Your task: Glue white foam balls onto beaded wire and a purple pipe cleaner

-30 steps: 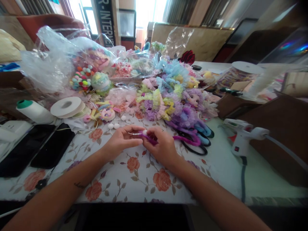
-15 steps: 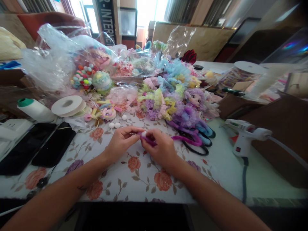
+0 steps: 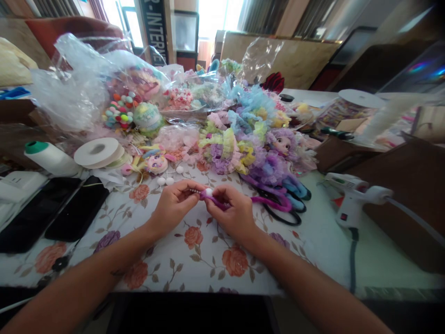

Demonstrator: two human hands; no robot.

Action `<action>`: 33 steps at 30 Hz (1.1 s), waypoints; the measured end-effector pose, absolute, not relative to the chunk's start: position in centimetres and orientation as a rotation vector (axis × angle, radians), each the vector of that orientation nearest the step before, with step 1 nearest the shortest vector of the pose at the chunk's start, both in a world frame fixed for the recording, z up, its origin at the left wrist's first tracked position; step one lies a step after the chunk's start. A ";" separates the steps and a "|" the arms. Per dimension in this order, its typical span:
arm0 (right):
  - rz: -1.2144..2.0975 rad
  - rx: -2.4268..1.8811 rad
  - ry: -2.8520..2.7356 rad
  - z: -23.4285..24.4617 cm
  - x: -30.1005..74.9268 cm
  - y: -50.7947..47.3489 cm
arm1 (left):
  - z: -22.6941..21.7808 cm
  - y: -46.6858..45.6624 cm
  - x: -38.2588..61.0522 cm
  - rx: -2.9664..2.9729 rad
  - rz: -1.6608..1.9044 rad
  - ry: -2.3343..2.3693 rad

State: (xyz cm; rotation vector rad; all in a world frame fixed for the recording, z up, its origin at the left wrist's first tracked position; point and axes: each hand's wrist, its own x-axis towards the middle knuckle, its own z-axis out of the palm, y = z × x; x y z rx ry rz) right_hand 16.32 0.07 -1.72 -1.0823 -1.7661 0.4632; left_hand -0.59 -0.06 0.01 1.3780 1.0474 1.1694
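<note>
Above the middle of the flowered cloth, my left hand (image 3: pixel 174 206) pinches a thin string of small pale beads (image 3: pixel 194 190) between thumb and fingers. Close against it, my right hand (image 3: pixel 232 213) is closed on a fuzzy purple pipe cleaner (image 3: pixel 274 202), whose tail runs out to the right behind the hand. A small white ball (image 3: pixel 208 191) shows between the fingertips, against the purple fuzz. Whether it is fixed there is hidden by the fingers. Several white balls (image 3: pixel 169 181) lie on the cloth just beyond my left hand.
A heap of ruffled pastel trims (image 3: pixel 225 148) and a purple-haired doll (image 3: pixel 283 143) spread behind my hands. At right stands a white glue gun (image 3: pixel 351 197) with its cable. Two dark phones (image 3: pixel 78 208), a ribbon spool (image 3: pixel 97 153) and a thread cone (image 3: pixel 52 160) are on the left.
The fingers of both hands have shifted slightly. More of the white ball and purple fuzz shows between them. The table's contents look unmoved.
</note>
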 end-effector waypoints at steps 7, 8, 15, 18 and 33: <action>0.358 -1.052 -1.854 -2.0 16.3 0.1 | -0.1 0.1 -0.6 1.306 1.140 1.023; 0.333 -1.041 -1.876 -2.1 16.3 0.1 | -0.1 0.0 -0.5 1.302 1.142 1.035; 0.305 -1.057 -1.850 -2.3 16.3 0.1 | -0.3 0.1 -0.5 1.257 1.139 1.040; 0.302 -1.038 -1.840 -2.3 16.4 0.2 | -0.5 0.2 -0.5 1.199 1.161 1.014; 0.201 -0.968 -1.840 -2.5 16.4 0.4 | -1.3 0.7 -0.6 0.932 1.072 0.823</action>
